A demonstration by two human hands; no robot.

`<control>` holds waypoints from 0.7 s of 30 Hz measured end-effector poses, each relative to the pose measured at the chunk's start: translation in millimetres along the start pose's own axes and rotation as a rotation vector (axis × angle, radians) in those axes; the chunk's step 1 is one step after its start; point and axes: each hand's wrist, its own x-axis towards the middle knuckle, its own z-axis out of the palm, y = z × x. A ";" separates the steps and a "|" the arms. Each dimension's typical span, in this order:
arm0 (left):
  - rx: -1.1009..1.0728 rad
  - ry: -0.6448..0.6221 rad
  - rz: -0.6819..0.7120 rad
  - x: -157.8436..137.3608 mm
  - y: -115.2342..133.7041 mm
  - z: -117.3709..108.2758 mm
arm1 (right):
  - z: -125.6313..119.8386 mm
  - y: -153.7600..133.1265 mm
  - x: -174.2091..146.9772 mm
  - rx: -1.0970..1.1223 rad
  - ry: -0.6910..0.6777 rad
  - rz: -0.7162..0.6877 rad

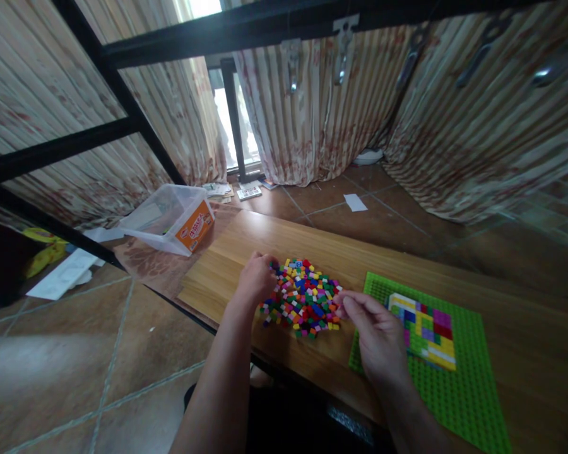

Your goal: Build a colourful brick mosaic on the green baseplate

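A heap of small toy bricks (pixel 307 296) in many colours is spread over the wooden bench. At the heap's upper left edge, my left hand (pixel 257 277) is closed with its fingers curled down to the bricks; anything in them is hidden. My right hand (pixel 378 328) is at the right edge of the heap, its thumb and forefinger pinched together, and what they hold is too small to make out. Partly behind that hand lies a green studded baseplate (pixel 468 334), which bears a block of joined bricks (pixel 426 328) in mixed colours with white and yellow along parts of its edge.
A clear plastic box (pixel 170 217) with an orange label stands at the bench's (pixel 236 246) far left end. Black metal bars (pixel 137 120) run above and left of the bench. Papers (pixel 355 202) lie on the tiled floor before striped curtains (pixel 293 120).
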 end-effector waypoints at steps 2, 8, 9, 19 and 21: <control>0.010 -0.005 -0.006 -1.1 1.7 -1.3 | -0.5 -0.4 -0.2 0.000 -0.002 0.002; -0.017 0.011 0.000 -2.3 3.6 -2.0 | -1.6 1.1 -0.6 -0.008 -0.022 -0.008; -0.022 0.017 -0.001 -2.4 3.1 -2.0 | -1.9 1.8 -0.5 -0.005 -0.025 -0.008; -0.520 -0.072 0.103 -21.6 17.0 -11.6 | 2.7 -2.5 -0.4 0.022 -0.031 0.021; -0.662 -0.175 0.188 -29.1 22.8 -11.7 | 3.9 -4.3 -0.6 0.027 -0.030 0.029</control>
